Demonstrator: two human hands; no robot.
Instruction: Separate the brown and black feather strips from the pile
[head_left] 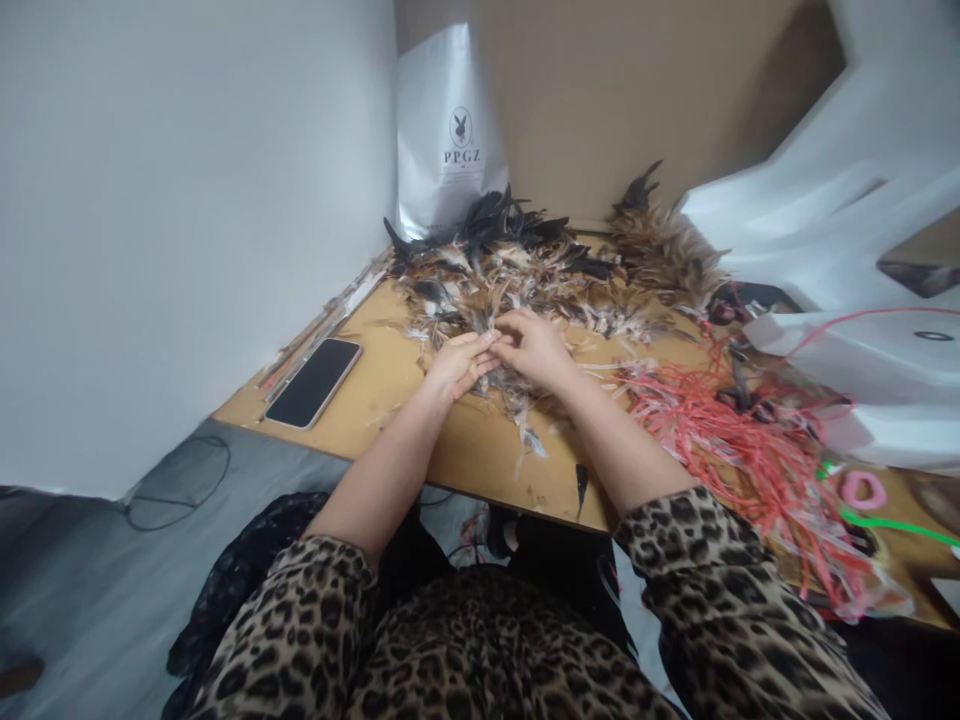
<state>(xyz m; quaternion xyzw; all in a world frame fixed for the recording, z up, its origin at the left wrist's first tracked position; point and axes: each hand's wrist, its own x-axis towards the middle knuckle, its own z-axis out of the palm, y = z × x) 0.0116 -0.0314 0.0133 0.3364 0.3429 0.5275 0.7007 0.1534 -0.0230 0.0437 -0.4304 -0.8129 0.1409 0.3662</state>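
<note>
My left hand and my right hand meet at the middle of the table, fingertips pinched together. A small tuft of brown feathers rises from between the fingers. My left thumb and forefinger press on its base, and the right fingertips close on the same spot; exactly what they grip there is partly hidden. Right behind the hands spreads a large pile of brown, black and whitish feathers. Loose pale feathers lie under and in front of my hands.
A phone lies on the wooden table at left. A silver bag stands behind the feathers. At right are tangled red strings, a pink ring, a green strip and a white machine-like object.
</note>
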